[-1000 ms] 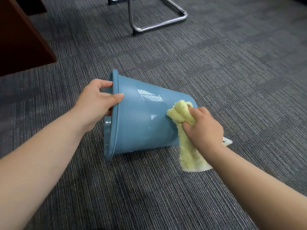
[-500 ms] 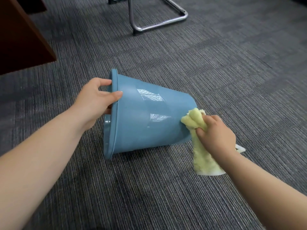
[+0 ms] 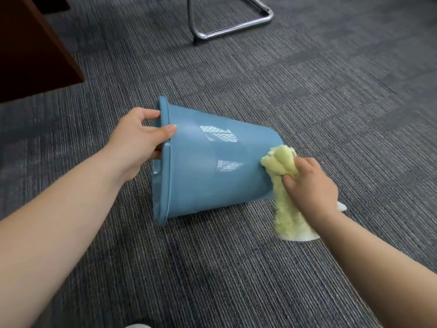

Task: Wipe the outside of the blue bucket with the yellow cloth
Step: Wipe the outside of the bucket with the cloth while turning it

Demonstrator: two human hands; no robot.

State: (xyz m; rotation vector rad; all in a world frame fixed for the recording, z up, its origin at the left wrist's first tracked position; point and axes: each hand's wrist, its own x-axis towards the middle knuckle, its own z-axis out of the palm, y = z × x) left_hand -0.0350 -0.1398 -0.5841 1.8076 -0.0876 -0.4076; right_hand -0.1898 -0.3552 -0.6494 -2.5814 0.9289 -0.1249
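The blue bucket (image 3: pixel 212 166) lies tilted on its side on the carpet, its open rim to the left and its bottom to the right. My left hand (image 3: pixel 139 138) grips the rim, thumb on the outer wall and fingers inside. My right hand (image 3: pixel 309 183) is closed on the bunched yellow cloth (image 3: pixel 281 162). The cloth's top presses against the bucket's wall near the bottom edge. The rest of the cloth hangs down to the floor below my hand.
Grey striped carpet (image 3: pixel 331 95) covers the floor all around. A chrome chair base (image 3: pixel 227 31) stands at the back. A dark red wooden cabinet (image 3: pixel 30 48) fills the upper left corner.
My right hand slid the cloth along the bucket's wall from the middle rightward to the bottom end, then edged slightly back to the left. My left hand kept its grip on the rim.
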